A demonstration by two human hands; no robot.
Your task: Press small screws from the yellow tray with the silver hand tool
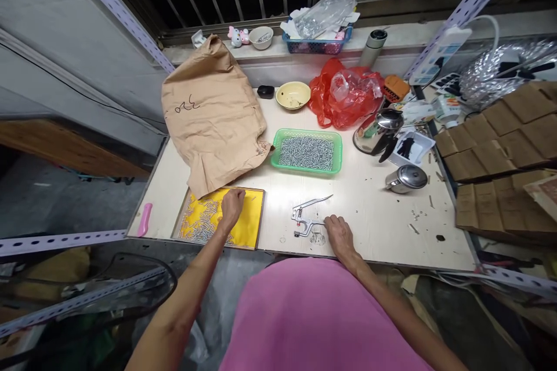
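My left hand [232,206] is closed in a fist above the yellow tray [249,223]; whatever its fingers hold, if anything, is hidden. Small silvery metal pins [202,220] lie scattered over the tray's left half. My right hand [340,233] rests on the table, its fingers curled over the end of the lower handle of metal snap pliers [307,220]. The pliers lie on their side, handles spread and pointing right. Beside their jaws is a small clear piece of plastic [317,237]. Beyond them stands a green basket [307,169] full of similar metal pins.
A large brown paper bag [213,122] overlaps the yellow tray's far edge. Behind the basket are a yellow bowl [293,93] and red plastic bags [322,95]. A kettle [376,130] and a metal jug [407,179] stand right. Brown cardboard boxes [500,139] are stacked far right.
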